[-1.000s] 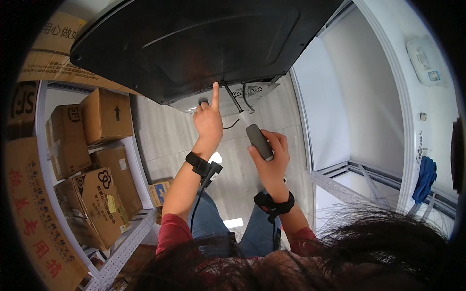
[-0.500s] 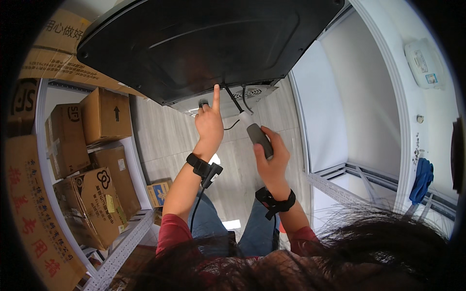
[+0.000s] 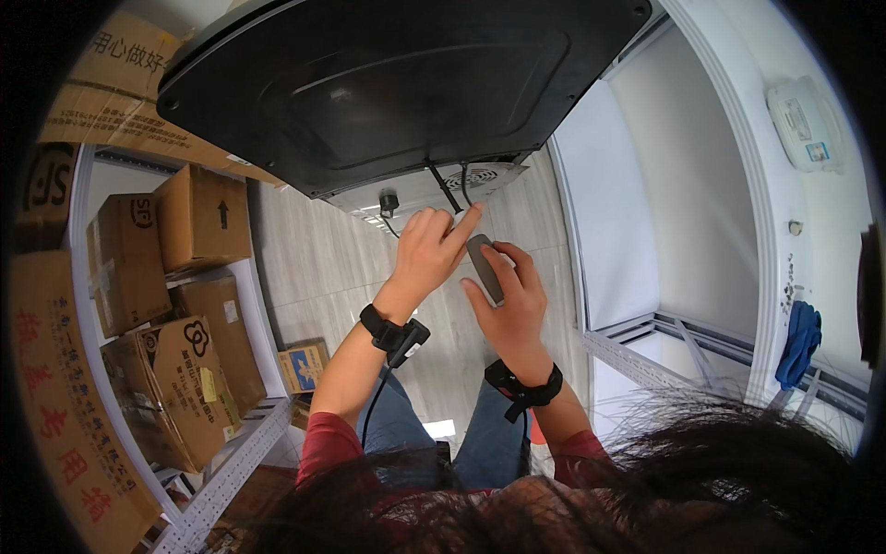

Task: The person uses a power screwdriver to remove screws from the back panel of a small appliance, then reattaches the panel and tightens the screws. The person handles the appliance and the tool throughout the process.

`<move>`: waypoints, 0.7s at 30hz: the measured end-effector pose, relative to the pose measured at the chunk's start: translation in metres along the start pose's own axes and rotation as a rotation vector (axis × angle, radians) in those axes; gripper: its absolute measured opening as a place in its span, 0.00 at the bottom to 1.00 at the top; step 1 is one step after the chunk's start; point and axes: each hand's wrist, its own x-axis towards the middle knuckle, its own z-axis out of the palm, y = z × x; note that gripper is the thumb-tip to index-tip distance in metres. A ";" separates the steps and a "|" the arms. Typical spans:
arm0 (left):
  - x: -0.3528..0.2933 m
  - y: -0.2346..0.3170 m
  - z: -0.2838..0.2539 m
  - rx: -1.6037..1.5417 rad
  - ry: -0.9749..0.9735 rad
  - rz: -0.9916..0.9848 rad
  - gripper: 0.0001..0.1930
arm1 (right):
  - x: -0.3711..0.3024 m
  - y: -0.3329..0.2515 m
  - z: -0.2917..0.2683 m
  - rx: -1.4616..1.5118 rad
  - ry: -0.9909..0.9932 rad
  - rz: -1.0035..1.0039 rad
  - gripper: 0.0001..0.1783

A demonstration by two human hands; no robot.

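Observation:
In front of me stands a large appliance with a black moulded panel (image 3: 406, 102), and its pale lower panel has a round vent grille (image 3: 475, 177). My right hand (image 3: 517, 309) holds a grey tool handle (image 3: 484, 270) between thumb and fingers. My left hand (image 3: 432, 249) is over the handle's front end, its index finger stretched toward the black cables (image 3: 447, 190) hanging from the appliance. Its other fingers are curled, and what they grip is hidden. A black plug (image 3: 389, 201) with a thin cord sits on the pale panel, apart from my left hand.
Cardboard boxes (image 3: 203, 217) fill the metal shelf on my left. To the right stands a white-panelled frame with metal rails (image 3: 646, 369); a blue cloth (image 3: 799, 343) hangs there. A clear plastic tub (image 3: 805, 122) is at the far right. Grey flooring (image 3: 314, 254) shows below.
My left hand has moved from beside the plug, down and right, to the tool's front end. The plug now shows, and the tool's white end is covered. My right-hand fingers have shifted on the handle.

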 end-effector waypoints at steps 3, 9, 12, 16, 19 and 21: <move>0.001 0.003 0.000 -0.025 0.051 -0.025 0.33 | -0.002 0.001 -0.003 0.206 0.072 0.129 0.21; 0.003 0.019 0.003 -0.039 0.073 -0.051 0.29 | -0.009 0.007 0.003 0.178 0.025 0.135 0.22; 0.005 0.019 0.001 0.007 0.007 -0.019 0.26 | -0.007 0.008 0.005 0.003 0.109 -0.065 0.22; 0.004 0.016 0.008 -0.042 0.092 -0.016 0.23 | -0.015 0.001 0.002 0.232 0.070 0.251 0.23; 0.006 0.018 0.009 -0.046 0.109 -0.048 0.21 | -0.008 -0.008 -0.008 0.465 -0.138 0.611 0.22; 0.005 0.021 0.009 -0.044 0.083 -0.088 0.21 | -0.011 0.001 0.000 0.302 -0.009 0.301 0.21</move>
